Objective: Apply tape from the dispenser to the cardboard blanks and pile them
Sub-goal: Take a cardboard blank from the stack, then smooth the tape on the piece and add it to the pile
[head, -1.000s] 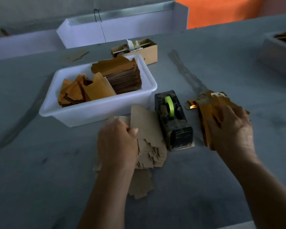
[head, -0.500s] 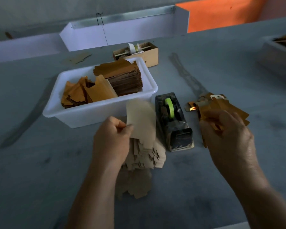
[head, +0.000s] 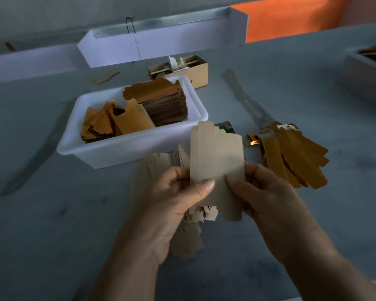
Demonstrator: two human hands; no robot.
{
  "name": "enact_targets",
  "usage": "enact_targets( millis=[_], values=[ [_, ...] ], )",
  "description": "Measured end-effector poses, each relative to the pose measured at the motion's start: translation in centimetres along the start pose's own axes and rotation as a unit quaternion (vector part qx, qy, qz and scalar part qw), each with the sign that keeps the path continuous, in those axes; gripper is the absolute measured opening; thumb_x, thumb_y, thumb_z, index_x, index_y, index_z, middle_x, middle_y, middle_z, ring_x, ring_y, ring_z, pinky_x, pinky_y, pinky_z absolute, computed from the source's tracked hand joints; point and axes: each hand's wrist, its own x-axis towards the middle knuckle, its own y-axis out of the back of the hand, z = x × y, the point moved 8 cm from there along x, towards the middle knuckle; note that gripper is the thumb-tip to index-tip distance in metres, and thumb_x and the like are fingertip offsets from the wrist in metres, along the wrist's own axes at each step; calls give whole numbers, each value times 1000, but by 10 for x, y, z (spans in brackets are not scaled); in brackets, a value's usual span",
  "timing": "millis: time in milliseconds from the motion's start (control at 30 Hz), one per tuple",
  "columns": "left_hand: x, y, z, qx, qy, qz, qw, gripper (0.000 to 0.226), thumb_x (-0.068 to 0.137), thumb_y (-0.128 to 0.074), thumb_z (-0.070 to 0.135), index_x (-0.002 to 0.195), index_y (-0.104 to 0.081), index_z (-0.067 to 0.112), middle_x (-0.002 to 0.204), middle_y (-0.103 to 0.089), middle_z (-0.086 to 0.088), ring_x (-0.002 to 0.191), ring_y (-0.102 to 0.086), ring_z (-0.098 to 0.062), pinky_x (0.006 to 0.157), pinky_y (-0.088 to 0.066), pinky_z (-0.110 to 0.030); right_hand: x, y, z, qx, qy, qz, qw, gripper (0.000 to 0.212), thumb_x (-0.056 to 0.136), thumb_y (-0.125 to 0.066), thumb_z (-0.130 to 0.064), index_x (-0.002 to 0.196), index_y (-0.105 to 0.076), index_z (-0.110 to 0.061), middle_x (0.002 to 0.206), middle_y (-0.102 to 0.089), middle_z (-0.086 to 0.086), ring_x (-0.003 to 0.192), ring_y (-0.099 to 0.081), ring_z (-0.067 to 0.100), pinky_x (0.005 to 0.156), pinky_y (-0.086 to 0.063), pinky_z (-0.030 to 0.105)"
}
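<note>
Up close, both hands hold a single cardboard blank [head: 216,161] upright above the counter [head: 291,88]. The left hand [head: 172,200] pinches its left edge, thumb on the near face, while also clasping a thick stack of plain blanks [head: 201,215] behind it; more of that stack sags out under the palm. The right hand [head: 267,196] has its grip clenched on the blank's right side, thumb pressed to the near face and fingers behind.

The raised blank stands in the way of the tape dispenser [head: 225,128], of which only a dark corner and a bit of green roll peek over the top edge. Just right of it, a fanned pile of golden-brown blanks [head: 291,153] lies flat on the counter, apart from the hands. Behind the hands sits a white plastic tub [head: 117,148] holding a neat block of blanks to the right and looser tilted ones to the left. Farther back are a small cardboard box [head: 195,71], a long white trough [head: 161,44], and another tray [head: 365,70] at the far right edge
</note>
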Motion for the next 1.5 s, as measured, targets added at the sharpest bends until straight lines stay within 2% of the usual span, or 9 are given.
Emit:
enact_targets(
  millis=[133, 267, 333, 500, 700, 867, 1033, 1167, 1500],
  values=[
    [7, -3, 0, 50, -18, 53, 997, 29, 71, -79, 22, 98, -68, 21, 83, -75, 9, 76, -69, -3, 67, -53, -18, -2, -7, 1, -6, 5, -37, 999, 31, 62, -67, -29, 91, -67, -20, 84, -72, -6, 85, -68, 10, 72, -56, 27],
    [14, -2, -3, 63, -30, 78, 995, 18, 74, -78, 18, 86, -66, 23, 76, -71, 18, 64, -64, 6, 51, -46, -6, -1, -6, 2, -51, 22, -40, 998, 12, 79, -66, -15, 89, -67, -22, 84, -72, -5, 86, -67, 12, 77, -57, 31],
    [13, -2, -4, 66, -32, 84, 994, 17, 75, -79, 19, 83, -65, 25, 72, -70, 21, 62, -63, 8, 48, -45, -6, -4, -5, -2, -88, 46, -32, 994, 8, 82, -63, -20, 88, -68, -23, 83, -71, -3, 83, -66, 10, 77, -57, 31],
    [12, -8, -9, 102, -39, 94, 990, 12, 77, -77, 19, 80, -67, 27, 71, -72, 10, 62, -68, -6, 54, -55, -27, -23, -1, -33, -314, 219, 111, 917, 11, 75, -60, -44, 75, -50, -38, 65, -59, -14, 73, -54, -14, 55, -39, 1],
    [6, -23, -6, 117, -67, 49, 990, 7, 88, -65, 22, 84, -68, 17, 74, -69, -15, 68, -67, -34, 61, -57, -52, -24, -13, -26, -166, 201, 37, 965, 21, 84, -47, -46, 90, -55, -28, 68, -67, -8, 55, -64, 3, 47, -47, 13],
    [1, -29, -2, 136, -79, -22, 987, 28, 86, -55, 47, 80, -69, 24, 71, -69, -1, 62, -64, -11, 55, -49, -16, -17, -8, -21, -174, 178, 30, 968, 11, 89, -49, -34, 92, -58, -27, 69, -68, -6, 59, -66, 4, 51, -51, 16],
    [1, -22, -8, 137, -52, -18, 989, 15, 91, -57, 35, 88, -70, 28, 77, -70, -8, 65, -63, -21, 64, -52, -45, -15, -1, -21, -214, 161, 71, 961, 26, 70, -51, -56, 88, -52, -38, 76, -63, -11, 74, -62, -6, 56, -49, 9],
    [-4, -28, -9, 124, -25, -78, 989, 17, 86, -58, 39, 93, -72, 33, 89, -74, 8, 82, -68, -4, 74, -47, -28, -8, 4, -9, -111, 74, 39, 990, 47, 55, -57, -59, 94, -59, -31, 83, -67, -4, 82, -66, 7, 71, -55, 23],
    [0, -12, -8, 110, -87, 77, 987, 10, 81, -72, 29, 71, -69, 31, 59, -66, 17, 53, -60, 5, 46, -41, -9, -3, -3, -1, -33, 18, 16, 999, 9, 85, -61, -25, 93, -63, -23, 82, -70, 4, 79, -69, 19, 79, -56, 39]
  ],
)
